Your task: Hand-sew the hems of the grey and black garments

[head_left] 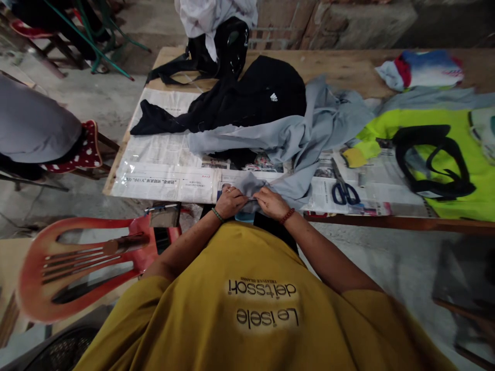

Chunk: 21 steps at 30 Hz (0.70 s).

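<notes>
This looks like a clothes workshop: grey cloth (286,136), scissors (342,183) and newspaper (154,167) on a wooden table (340,67), concrete floor (363,257).

Grey cloth (288,138), plain; black garment (266,93), white emblem; fluorescent yellow-green garment (458,129); scissors (342,183), dark blue handles; T-shirt (266,340), mustard yellow, dark lettering; plastic chair (33,273), orange-red; cushion (89,149), red, white-spotted; bead bracelets, one green (217,215), one reddish-brown (286,216).

The mustard shirt (265,301) reads "Le isele", upside down; an Adidas logo marks the black garment (253,95).
</notes>
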Motion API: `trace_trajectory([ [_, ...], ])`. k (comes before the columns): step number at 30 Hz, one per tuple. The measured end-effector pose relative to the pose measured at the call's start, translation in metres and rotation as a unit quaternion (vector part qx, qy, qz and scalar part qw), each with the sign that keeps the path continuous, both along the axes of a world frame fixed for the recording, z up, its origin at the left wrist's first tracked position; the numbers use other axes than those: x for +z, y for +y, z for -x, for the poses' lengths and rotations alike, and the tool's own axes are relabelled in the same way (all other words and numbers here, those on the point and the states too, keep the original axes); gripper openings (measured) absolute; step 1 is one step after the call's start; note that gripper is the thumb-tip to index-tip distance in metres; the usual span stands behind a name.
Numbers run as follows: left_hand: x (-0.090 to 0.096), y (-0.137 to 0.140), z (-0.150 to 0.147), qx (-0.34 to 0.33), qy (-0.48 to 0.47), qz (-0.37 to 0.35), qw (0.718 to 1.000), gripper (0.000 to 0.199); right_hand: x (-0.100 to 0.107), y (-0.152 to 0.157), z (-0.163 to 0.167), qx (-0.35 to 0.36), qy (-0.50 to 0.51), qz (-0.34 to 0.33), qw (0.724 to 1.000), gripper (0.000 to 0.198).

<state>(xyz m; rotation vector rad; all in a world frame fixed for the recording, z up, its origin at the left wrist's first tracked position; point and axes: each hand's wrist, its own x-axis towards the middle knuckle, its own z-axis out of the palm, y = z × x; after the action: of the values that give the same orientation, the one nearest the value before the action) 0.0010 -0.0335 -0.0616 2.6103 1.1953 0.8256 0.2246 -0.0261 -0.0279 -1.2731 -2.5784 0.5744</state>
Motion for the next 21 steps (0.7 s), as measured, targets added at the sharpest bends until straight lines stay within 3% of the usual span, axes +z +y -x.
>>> trace_trajectory([
  [9, -0.001, 0.000, 0.001, 0.003, 0.009, -0.015, 1.000, 0.023, 0.017, 0.000, 0.005, 0.005, -0.034, 0.049, 0.998, 0.034],
  [14, 0.000, 0.000, 0.001, 0.003, 0.001, -0.027, 1.000, 0.023, 0.023, 0.004, 0.006, 0.050, -0.030, 0.068, 0.996, 0.038],
  [21, 0.000, 0.000, 0.000, 0.006, 0.006, -0.010, 1.000, 0.024, 0.037, 0.018, 0.007, 0.069, -0.086, 0.064, 0.992, 0.039],
])
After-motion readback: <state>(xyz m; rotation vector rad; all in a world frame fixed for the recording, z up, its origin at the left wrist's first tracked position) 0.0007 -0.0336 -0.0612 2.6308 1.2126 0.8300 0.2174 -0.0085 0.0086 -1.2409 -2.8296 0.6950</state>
